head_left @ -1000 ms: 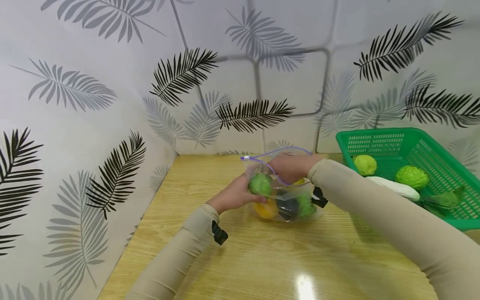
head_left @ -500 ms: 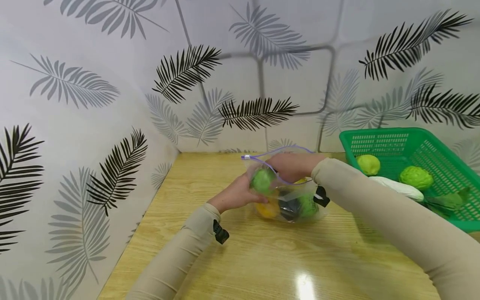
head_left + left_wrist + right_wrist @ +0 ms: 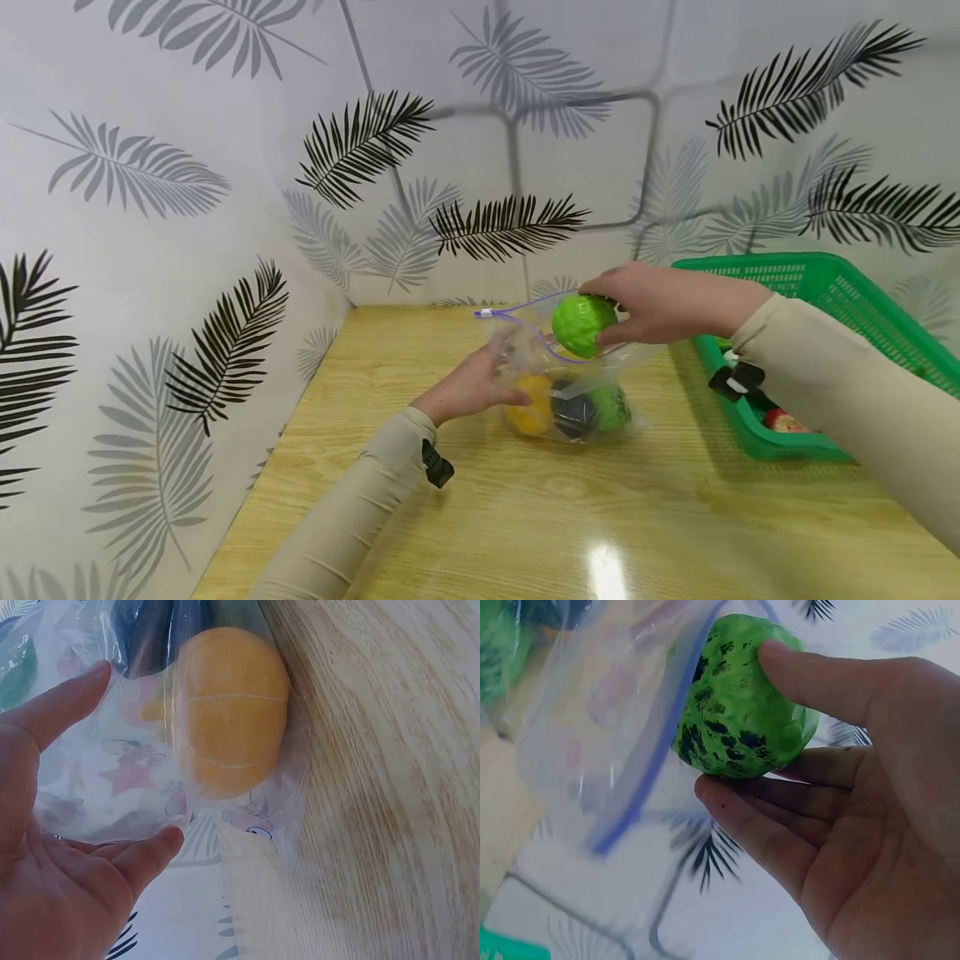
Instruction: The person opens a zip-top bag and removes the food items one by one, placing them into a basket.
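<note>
My left hand (image 3: 468,387) grips the left side of a clear zip bag (image 3: 517,350), thumb in front and other fingers behind the film. The bag stands on the table, with its purple-edged mouth spread. In it lie an orange-yellow pumpkin-like fruit (image 3: 232,712), a dark purple-black item (image 3: 574,410) and a green bumpy item (image 3: 611,407). At the bag's mouth, my right hand (image 3: 652,302) holds a bright green, bumpy custard apple (image 3: 742,697) with dark marks, between thumb and fingers. In the right wrist view the purple zip edge (image 3: 656,750) crosses beside this fruit.
A green plastic basket (image 3: 757,437) stands to the right on the wooden table (image 3: 525,517). My right forearm hides most of its contents; a reddish item (image 3: 783,421) shows near its front. A leaf-patterned wall covering (image 3: 420,208) rises behind the table.
My right hand has come up out of the bag and to the right, carrying the green fruit from the bag's upper left to its mouth. My left hand keeps its grip on the bag.
</note>
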`<act>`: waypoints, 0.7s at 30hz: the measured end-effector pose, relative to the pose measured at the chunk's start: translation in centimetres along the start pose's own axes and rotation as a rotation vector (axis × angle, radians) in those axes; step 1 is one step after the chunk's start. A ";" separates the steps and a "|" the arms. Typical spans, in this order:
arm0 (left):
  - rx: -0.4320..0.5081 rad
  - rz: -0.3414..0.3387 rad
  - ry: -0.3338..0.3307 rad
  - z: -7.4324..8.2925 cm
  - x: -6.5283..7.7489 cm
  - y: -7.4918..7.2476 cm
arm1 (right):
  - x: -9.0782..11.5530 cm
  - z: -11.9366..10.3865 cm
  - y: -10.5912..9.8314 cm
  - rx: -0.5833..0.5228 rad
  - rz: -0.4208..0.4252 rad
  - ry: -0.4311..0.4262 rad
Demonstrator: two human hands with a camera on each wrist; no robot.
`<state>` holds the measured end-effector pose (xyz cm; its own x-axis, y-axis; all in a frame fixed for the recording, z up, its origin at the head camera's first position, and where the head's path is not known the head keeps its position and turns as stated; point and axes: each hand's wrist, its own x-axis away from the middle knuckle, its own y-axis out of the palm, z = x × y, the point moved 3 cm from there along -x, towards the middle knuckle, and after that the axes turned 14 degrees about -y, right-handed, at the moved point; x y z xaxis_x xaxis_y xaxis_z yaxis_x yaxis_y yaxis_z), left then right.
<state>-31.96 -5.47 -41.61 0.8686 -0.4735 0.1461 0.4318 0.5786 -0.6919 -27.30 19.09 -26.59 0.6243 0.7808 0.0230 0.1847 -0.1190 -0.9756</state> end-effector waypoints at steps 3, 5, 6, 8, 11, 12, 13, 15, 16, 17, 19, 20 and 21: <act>-0.007 -0.012 -0.010 0.0 -0.1 0.2 | 2.5 0.2 -1.0 0.011 0.039 0.033; -0.009 -0.021 -0.006 0.1 -0.2 0.2 | 4.3 0.5 -1.5 0.006 0.072 0.062; -0.009 -0.025 0.000 0.2 -0.3 0.2 | 5.2 0.8 -1.7 0.010 0.083 0.081; -0.012 -0.025 0.010 0.3 -0.3 0.2 | 6.9 1.5 -2.0 0.031 0.097 0.121; -0.012 -0.019 0.022 0.2 -0.4 0.2 | 9.0 3.0 -1.9 0.069 0.095 0.184; -0.011 -0.017 0.020 0.2 -0.4 0.2 | 9.7 3.6 -1.7 0.083 0.088 0.206; -0.012 -0.015 0.016 0.1 -0.4 0.2 | 10.4 4.2 -1.5 0.093 0.079 0.224; -0.011 -0.016 0.008 0.1 -0.3 0.2 | 11.5 5.5 -0.9 0.100 0.054 0.257; -0.012 -0.016 0.003 0.0 -0.3 0.2 | 12.1 6.2 -0.5 0.099 0.038 0.269; -0.012 -0.017 -0.004 0.0 -0.2 0.2 | 12.7 6.9 0.0 0.095 0.022 0.281; -0.011 -0.017 -0.011 0.1 -0.1 0.3 | 13.8 8.2 1.1 0.066 -0.016 0.300; -0.007 -0.019 -0.013 0.1 -0.1 0.3 | 14.3 8.8 1.6 0.049 -0.036 0.310; -0.004 -0.021 -0.014 0.1 -0.1 0.3 | 14.8 9.4 2.2 0.039 -0.050 0.317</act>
<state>-31.87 -5.18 -41.80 0.8628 -0.4760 0.1701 0.4487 0.5662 -0.6914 -24.79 36.15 -30.44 0.8218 0.5543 0.1320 0.1955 -0.0568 -0.9791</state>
